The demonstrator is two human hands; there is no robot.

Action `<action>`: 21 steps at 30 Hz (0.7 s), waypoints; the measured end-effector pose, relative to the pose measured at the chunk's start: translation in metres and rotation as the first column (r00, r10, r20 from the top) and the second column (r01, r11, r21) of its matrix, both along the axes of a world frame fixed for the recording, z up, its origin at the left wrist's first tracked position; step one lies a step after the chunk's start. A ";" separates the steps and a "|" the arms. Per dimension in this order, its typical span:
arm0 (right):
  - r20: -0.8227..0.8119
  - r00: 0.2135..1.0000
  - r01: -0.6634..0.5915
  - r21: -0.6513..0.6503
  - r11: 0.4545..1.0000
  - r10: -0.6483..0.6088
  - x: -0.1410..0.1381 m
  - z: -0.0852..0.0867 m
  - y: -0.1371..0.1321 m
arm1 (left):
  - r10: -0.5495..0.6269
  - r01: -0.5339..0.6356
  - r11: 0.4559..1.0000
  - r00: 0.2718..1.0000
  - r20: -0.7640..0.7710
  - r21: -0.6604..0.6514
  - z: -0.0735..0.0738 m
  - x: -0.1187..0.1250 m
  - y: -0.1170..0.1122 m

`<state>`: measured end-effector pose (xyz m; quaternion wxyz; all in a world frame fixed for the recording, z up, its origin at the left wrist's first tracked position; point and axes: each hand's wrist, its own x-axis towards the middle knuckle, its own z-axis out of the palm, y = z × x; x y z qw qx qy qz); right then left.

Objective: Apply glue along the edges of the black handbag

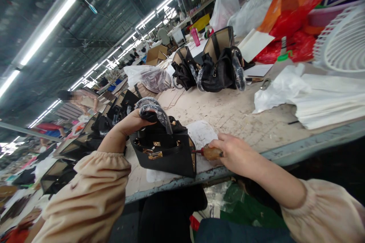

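A black handbag [162, 151] with gold hardware stands at the near edge of the worktable, its handles [155, 108] wrapped in clear plastic. My left hand [136, 121] is closed on the bag's top beside the handles; its fingertips are hidden. A hand tool with a worn amber-brown handle [212, 153] and a thin red shaft is gripped in my right hand [232, 151]. The shaft's end meets the bag's right side edge; the exact tip is too small to make out. Beneath the bag lies a pale board [201, 132].
Two more black bags [219, 68] with plastic-wrapped handles stand farther back on the worktable [239, 113]. White sheeting [327, 94] and a white fan [342, 41] are at right. More black bags [85, 136] line the left, where another person [85, 100] leans over.
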<state>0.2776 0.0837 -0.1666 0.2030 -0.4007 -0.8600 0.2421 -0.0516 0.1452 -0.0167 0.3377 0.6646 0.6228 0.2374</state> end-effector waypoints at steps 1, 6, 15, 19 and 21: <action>-0.012 1.000 -0.009 -0.028 1.000 0.008 0.000 0.000 0.000 | 0.001 -0.001 1.000 1.000 0.007 -0.001 0.000 0.000 0.000; -0.052 0.999 -0.013 -0.080 0.997 0.008 0.002 0.000 0.000 | -0.013 0.013 1.000 1.000 -0.001 -0.007 0.001 0.000 -0.002; 0.030 0.999 0.033 0.031 0.999 -0.034 -0.001 0.002 0.001 | -0.056 0.055 0.998 0.997 -0.046 -0.018 0.000 -0.001 -0.003; 0.022 1.000 -0.002 0.002 1.000 0.002 0.001 0.005 -0.001 | -0.070 0.070 0.997 0.996 -0.058 0.008 0.000 0.000 -0.001; -0.001 1.000 -0.004 -0.007 1.000 0.004 0.002 0.005 -0.001 | -0.060 0.060 0.998 0.997 -0.044 0.008 -0.001 0.000 -0.001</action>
